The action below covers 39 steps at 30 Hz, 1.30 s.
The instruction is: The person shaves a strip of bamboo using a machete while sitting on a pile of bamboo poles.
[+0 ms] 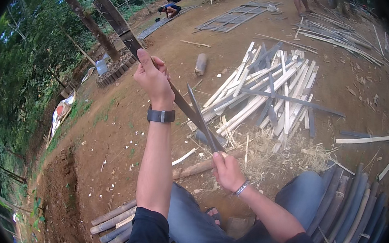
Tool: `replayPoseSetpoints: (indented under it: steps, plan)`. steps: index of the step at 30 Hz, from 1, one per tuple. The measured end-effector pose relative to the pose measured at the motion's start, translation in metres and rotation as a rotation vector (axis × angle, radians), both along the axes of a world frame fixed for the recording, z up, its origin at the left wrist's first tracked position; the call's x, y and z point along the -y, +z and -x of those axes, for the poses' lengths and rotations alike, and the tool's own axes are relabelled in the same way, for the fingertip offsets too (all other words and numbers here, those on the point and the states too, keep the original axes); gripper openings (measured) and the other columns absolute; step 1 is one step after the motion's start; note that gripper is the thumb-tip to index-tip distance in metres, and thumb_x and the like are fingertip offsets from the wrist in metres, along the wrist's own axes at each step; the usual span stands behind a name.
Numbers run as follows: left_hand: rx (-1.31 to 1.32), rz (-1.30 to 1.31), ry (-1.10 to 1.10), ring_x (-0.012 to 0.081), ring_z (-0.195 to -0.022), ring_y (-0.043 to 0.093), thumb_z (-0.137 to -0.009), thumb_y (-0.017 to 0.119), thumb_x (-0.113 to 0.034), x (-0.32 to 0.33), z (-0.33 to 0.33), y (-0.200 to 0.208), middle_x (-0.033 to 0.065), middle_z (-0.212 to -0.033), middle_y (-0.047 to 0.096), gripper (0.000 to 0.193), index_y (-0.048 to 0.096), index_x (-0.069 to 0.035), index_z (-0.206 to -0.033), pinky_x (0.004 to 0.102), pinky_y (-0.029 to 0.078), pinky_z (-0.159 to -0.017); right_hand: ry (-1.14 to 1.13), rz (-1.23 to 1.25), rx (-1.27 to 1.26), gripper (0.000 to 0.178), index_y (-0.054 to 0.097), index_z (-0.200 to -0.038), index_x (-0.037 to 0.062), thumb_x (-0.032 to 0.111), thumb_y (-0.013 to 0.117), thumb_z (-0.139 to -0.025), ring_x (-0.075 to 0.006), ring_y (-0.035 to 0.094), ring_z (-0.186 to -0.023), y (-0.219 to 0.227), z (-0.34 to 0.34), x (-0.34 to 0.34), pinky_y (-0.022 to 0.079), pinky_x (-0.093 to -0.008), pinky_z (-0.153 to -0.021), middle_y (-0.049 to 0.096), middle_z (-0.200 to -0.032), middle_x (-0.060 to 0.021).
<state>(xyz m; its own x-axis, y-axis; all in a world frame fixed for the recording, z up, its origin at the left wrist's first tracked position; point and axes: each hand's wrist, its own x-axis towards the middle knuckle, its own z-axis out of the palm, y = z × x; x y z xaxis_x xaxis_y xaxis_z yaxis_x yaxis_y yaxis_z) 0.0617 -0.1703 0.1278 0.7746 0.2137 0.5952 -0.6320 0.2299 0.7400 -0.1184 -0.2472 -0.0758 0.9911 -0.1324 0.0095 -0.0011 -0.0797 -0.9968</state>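
My left hand [154, 81], with a black watch at its wrist, is closed round a long dark bamboo strip [182, 100]. The strip slants from the upper left down toward my right hand [229, 174], which wears a bracelet. That hand is wrapped round the handle of a long-bladed knife [197, 107], its tip pointing up and away. Blade and strip cross just beyond my right fist; whether the edge bites into the strip I cannot tell. Ahead lies a heap of pale and dark split bamboo strips [284, 88], with curly shavings [289, 161] at its near side.
Bamboo poles lie beside my right leg [357, 207] and by my left leg [114, 224]. A short log [201, 64] is on the ground. Farther off are a slatted bamboo frame [232, 19], more strips [343, 39], a crouching person [170, 10] and a tree trunk [85, 15].
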Motion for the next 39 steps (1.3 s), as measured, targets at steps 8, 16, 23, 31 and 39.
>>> replayPoseSetpoints:
  steps: [8,16,23,31,39]
  plan:
    - [0.007,0.018,0.007,0.0069,-0.043,0.030,-0.090,0.049,-0.060,-0.012,0.023,0.003,-0.0045,-0.049,0.032,0.057,0.047,-0.009,-0.066,0.0238,0.024,-0.044,0.001,0.048,-0.027,0.048,0.051,-0.072,-0.0042,0.037,0.043,-0.096,-0.0333,0.054,-0.052,-0.009,0.010,-0.007,0.042,-0.0453,-0.056,0.052,-0.053,-0.0191]
    - [0.018,0.029,-0.024,0.0073,-0.044,0.029,-0.090,0.048,-0.060,-0.030,0.030,-0.001,-0.0040,-0.051,0.032,0.056,0.047,-0.009,-0.069,0.0240,0.024,-0.044,0.026,0.034,-0.076,0.047,0.050,-0.072,-0.0054,0.035,0.044,-0.096,-0.0337,0.055,-0.053,-0.004,0.010,-0.005,0.042,-0.0462,-0.058,0.052,-0.054,-0.0214]
    - [0.006,0.049,-0.094,0.0069,-0.045,0.029,-0.091,0.047,-0.060,-0.031,0.043,-0.005,-0.0045,-0.052,0.030,0.054,0.044,-0.010,-0.069,0.0232,0.024,-0.044,0.043,0.118,-0.220,0.049,0.053,-0.076,-0.0076,0.036,0.043,-0.096,-0.0394,0.062,-0.061,-0.012,0.007,0.010,0.047,-0.0463,-0.063,0.055,-0.056,-0.0244]
    - [0.050,-0.003,-0.111,0.0064,-0.046,0.029,-0.092,0.045,-0.058,-0.027,0.051,-0.006,-0.0040,-0.053,0.030,0.053,0.043,-0.011,-0.070,0.0226,0.024,-0.044,0.060,0.122,-0.114,0.049,0.054,-0.077,-0.0083,0.035,0.042,-0.096,-0.0413,0.061,-0.062,0.002,0.013,0.005,0.046,-0.0475,-0.061,0.056,-0.058,-0.0253]
    - [0.068,0.019,-0.119,0.0065,-0.042,0.030,-0.093,0.042,-0.058,-0.035,0.052,-0.006,-0.0033,-0.051,0.031,0.054,0.042,-0.010,-0.069,0.0222,0.024,-0.041,0.048,0.120,-0.029,0.050,0.053,-0.068,-0.0059,0.035,0.044,-0.095,-0.0401,0.058,-0.057,-0.014,0.019,-0.003,0.045,-0.0474,-0.060,0.053,-0.057,-0.0243]
